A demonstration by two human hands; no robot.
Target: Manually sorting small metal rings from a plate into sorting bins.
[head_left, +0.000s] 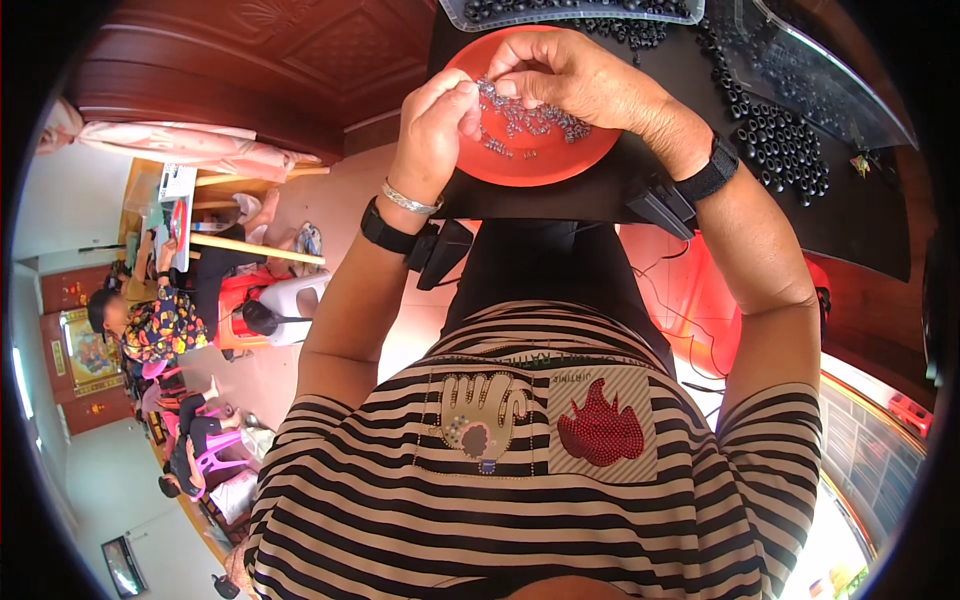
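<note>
A round red plate (pixel 555 172) sits at the table's near edge, holding a loose pile of small silvery spring-like pieces (pixel 540 122). Over its left side, my left hand (pixel 438 118) is closed, thumb and fingertips pinched together. My right hand (pixel 565 72) reaches across the plate from the right, its thumb and forefinger also pinched. Between the two sets of fingertips shows a small silvery piece (pixel 487 88). Both hands seem to grip at it, but its exact shape is too small to make out.
Rows of small black ring-shaped parts (pixel 780 145) lie on the dark table at right. A clear tray (pixel 580 14) of black parts stands at the far edge, with a clear plastic lid or box (pixel 820 70) at far right. Other people (pixel 165 325) sit at left.
</note>
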